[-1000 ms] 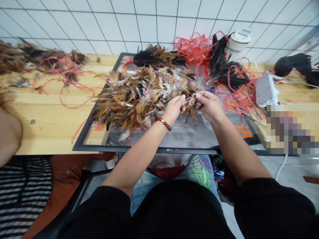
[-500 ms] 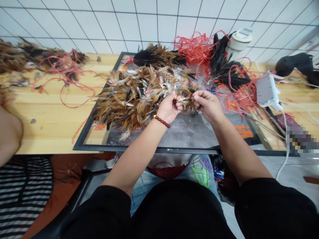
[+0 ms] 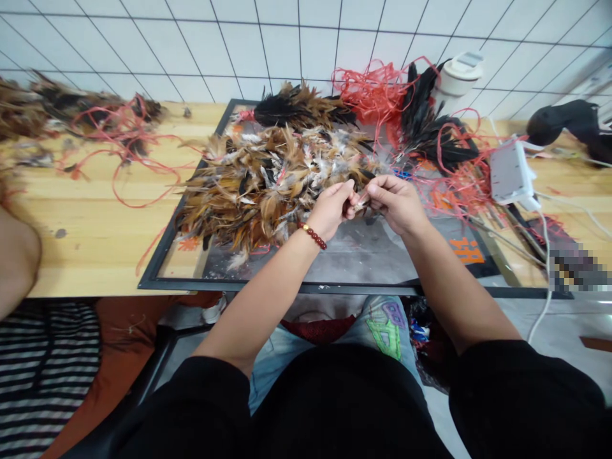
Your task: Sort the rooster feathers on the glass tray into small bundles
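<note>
My left hand [image 3: 335, 205], with a beaded bracelet at the wrist, is closed in a pinch at the pale base of a small feather bunch [image 3: 362, 201]. Right beside it, my right hand [image 3: 394, 201] pinches the same small bunch with thumb and forefinger. Most of the bunch is hidden by my fingers. Just behind and left of my hands lies a large pile of brown and white feathers [image 3: 268, 191] on a black-framed glass sheet [image 3: 335, 255].
Behind the pile are a black-brown feather bundle [image 3: 296, 107], tangled red string [image 3: 370, 95], black feathers [image 3: 442, 137] and a white cup [image 3: 456, 80]. A white box [image 3: 510, 173] with a cable stands right. At left, another person's arm [image 3: 16, 255] rests near the wooden table [image 3: 90, 242].
My two hands have come closer together, the left shifting slightly right and the right slightly left. The small bunch between them is now more tilted and more covered by the fingers.
</note>
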Demonstrator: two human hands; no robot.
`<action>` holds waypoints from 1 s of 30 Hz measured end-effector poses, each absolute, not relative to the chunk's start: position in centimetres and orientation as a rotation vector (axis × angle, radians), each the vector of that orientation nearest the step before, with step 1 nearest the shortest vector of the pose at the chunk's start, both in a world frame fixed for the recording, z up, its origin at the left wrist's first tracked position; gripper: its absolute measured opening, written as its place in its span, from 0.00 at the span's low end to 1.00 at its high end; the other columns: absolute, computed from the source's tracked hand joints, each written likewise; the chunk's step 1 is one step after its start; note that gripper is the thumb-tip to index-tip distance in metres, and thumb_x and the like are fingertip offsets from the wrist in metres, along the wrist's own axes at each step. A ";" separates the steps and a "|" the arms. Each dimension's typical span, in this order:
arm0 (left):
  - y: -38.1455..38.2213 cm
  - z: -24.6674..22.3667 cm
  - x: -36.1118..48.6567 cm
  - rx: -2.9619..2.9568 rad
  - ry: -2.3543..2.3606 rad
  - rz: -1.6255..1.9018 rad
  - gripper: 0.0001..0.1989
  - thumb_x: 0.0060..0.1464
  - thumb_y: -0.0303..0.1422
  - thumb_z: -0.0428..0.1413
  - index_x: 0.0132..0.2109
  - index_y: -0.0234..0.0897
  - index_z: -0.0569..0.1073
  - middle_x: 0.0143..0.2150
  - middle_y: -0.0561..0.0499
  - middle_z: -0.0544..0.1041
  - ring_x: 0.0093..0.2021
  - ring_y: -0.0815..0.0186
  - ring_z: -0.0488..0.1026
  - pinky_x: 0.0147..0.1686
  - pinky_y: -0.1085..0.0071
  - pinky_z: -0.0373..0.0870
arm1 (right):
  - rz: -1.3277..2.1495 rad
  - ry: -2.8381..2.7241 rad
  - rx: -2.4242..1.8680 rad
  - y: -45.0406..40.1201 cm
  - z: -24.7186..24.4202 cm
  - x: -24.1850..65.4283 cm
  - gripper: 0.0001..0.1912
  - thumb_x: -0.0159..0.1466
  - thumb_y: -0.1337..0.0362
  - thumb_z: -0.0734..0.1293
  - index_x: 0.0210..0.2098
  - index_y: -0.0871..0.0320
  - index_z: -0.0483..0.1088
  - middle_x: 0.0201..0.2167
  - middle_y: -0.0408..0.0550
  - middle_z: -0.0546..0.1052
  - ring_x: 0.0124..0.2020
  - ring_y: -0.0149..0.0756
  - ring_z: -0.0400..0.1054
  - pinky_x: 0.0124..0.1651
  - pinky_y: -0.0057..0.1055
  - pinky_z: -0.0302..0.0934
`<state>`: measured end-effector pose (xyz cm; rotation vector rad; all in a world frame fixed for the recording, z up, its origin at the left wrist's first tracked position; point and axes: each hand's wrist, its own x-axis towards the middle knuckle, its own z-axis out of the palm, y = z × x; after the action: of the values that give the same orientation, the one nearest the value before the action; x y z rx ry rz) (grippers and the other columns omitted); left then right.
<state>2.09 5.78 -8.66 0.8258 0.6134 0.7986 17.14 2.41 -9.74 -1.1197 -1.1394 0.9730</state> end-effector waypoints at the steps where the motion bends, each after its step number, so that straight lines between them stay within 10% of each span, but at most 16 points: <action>1: 5.8 -8.7 2.1 0.820 0.617 0.794 0.21 0.58 0.42 0.60 0.26 0.35 0.63 0.22 0.57 0.65 0.19 0.78 0.60 0.21 0.80 0.57 | 0.964 -1.129 -1.105 2.5 -9.8 17.2 0.23 0.49 0.47 0.79 0.27 0.57 0.70 0.19 0.38 0.68 0.19 0.24 0.56 0.23 0.25 0.52; 13: 5.9 -9.9 2.3 1.197 0.712 0.791 0.05 0.47 0.23 0.64 0.29 0.31 0.75 0.23 0.55 0.73 0.23 0.76 0.65 0.28 0.77 0.61 | 0.855 -1.297 -1.124 2.4 -9.9 16.9 0.23 0.52 0.44 0.76 0.28 0.57 0.70 0.24 0.40 0.68 0.26 0.28 0.60 0.31 0.28 0.58; 30: 5.8 -9.0 1.8 0.958 0.538 0.799 0.10 0.56 0.29 0.62 0.28 0.32 0.71 0.25 0.55 0.71 0.24 0.77 0.65 0.28 0.79 0.62 | 0.811 -1.318 -1.177 2.5 -9.9 17.8 0.14 0.55 0.52 0.74 0.35 0.54 0.79 0.35 0.45 0.79 0.38 0.36 0.71 0.47 0.36 0.66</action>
<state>1.83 5.83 -9.01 0.9578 0.5382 0.7990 17.85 2.45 -9.89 -1.1771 -1.3180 0.8113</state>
